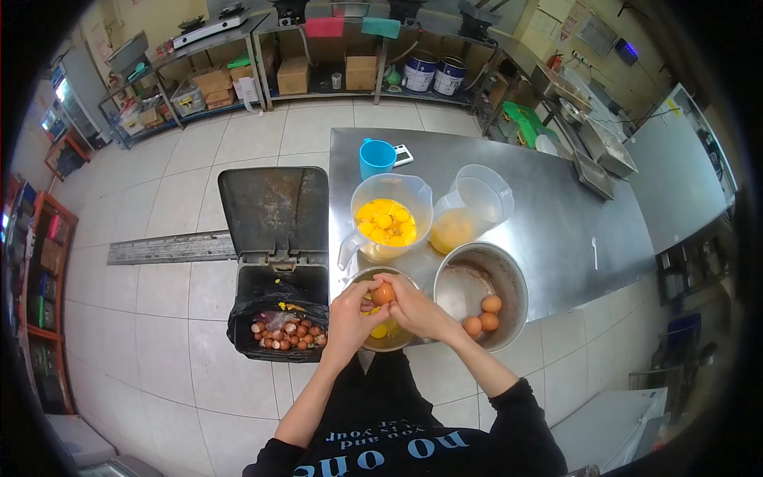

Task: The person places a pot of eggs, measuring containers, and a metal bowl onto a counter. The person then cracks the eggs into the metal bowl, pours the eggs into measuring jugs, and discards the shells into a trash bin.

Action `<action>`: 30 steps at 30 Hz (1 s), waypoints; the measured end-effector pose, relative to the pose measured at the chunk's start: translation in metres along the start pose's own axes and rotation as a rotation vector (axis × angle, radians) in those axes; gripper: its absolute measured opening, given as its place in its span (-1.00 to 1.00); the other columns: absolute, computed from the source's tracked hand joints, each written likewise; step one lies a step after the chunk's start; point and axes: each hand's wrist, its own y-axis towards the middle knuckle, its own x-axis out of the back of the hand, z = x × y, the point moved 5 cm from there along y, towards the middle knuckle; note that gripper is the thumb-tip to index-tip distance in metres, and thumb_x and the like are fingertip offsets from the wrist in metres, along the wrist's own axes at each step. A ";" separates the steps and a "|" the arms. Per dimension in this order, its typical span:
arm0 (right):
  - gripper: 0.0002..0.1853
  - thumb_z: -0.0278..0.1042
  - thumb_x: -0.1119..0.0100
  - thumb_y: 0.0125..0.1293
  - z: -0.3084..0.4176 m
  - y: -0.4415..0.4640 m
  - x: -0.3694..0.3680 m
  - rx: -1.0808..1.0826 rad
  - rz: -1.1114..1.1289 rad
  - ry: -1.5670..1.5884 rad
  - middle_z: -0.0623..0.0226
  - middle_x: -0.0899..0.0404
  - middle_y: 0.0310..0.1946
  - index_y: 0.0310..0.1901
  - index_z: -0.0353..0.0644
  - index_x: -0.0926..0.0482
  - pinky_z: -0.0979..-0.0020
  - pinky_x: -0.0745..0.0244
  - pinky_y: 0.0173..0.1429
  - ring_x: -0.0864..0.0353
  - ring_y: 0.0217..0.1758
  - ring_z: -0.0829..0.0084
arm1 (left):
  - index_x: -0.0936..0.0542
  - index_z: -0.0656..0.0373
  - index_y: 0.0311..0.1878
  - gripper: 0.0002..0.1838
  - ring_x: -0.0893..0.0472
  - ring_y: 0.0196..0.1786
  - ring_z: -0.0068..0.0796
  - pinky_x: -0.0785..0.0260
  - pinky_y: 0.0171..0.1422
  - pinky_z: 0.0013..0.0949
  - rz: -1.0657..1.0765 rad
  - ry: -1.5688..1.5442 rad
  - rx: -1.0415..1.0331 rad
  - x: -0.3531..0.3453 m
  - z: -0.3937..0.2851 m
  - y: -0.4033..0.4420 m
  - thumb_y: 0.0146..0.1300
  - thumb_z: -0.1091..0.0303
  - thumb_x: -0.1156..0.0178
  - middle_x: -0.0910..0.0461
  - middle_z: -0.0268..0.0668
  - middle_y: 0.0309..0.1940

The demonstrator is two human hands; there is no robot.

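Observation:
Both hands meet over a metal bowl [397, 342] at the table's near edge. Between their fingertips is a brown egg [383, 293], gripped by my left hand [350, 316] and my right hand [415, 308] together. Yellow yolk and clear liquid show in the bowl beneath. Just beyond stands a clear plastic jug [421, 191] with many yolks [385, 222] in it. A second clear jug [485, 191], to its right, holds cloudy yellowish liquid low down. To the right of my right hand, a deep metal pot [518, 274] contains three brown eggs [489, 313].
An open black bin [274, 282], lined with a black bag and holding broken eggshells [290, 331], stands left of the steel table [556, 238]. A blue cup [376, 159] and small white scale-like device [403, 154] sit at the back left. A light-coloured utensil [594, 253] lies at right.

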 end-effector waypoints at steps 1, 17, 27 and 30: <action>-0.45 -0.46 0.01 0.17 -0.003 0.001 -0.003 0.003 0.001 0.002 -0.12 -0.33 0.11 0.23 -0.32 -0.20 0.18 -0.31 0.25 -0.40 0.17 -0.03 | -0.58 0.26 -0.02 -0.58 -0.68 -0.31 -0.38 -0.59 -0.18 -0.43 -0.008 -0.014 0.022 -0.001 0.006 -0.001 -0.02 0.49 -0.37 -0.62 -0.15 -0.22; -0.46 -0.48 -0.19 0.09 0.024 -0.007 0.010 0.127 -0.167 -0.327 0.05 -0.35 0.06 0.18 -0.11 -0.39 0.24 -0.34 0.20 -0.41 0.12 0.07 | -0.36 0.22 0.15 -0.37 -0.48 0.12 -0.30 -0.36 0.20 -0.32 0.166 -0.174 -0.033 0.005 0.002 0.000 -0.08 0.53 -0.30 -0.41 -0.12 0.14; -0.63 -0.43 -0.22 -0.04 -0.103 -0.096 0.114 -0.407 -0.012 -0.904 0.26 -0.49 -0.11 -0.10 -0.01 -0.58 0.23 -0.37 -0.01 -0.45 -0.01 0.19 | -0.37 0.07 0.18 -0.32 -0.24 0.26 -0.08 -0.05 0.35 -0.11 -0.140 0.747 0.176 0.099 0.058 -0.080 -0.06 0.30 -0.41 -0.35 -0.10 0.14; -0.64 -0.40 -0.24 -0.03 -0.172 -0.111 0.105 -0.365 0.178 -0.875 0.25 -0.49 -0.15 -0.10 -0.01 -0.56 0.19 -0.41 -0.08 -0.51 -0.05 0.17 | -0.37 0.07 0.21 -0.33 -0.16 0.32 -0.07 0.03 0.38 -0.04 -0.345 0.563 0.240 0.112 0.102 -0.090 -0.02 0.29 -0.39 -0.34 -0.09 0.18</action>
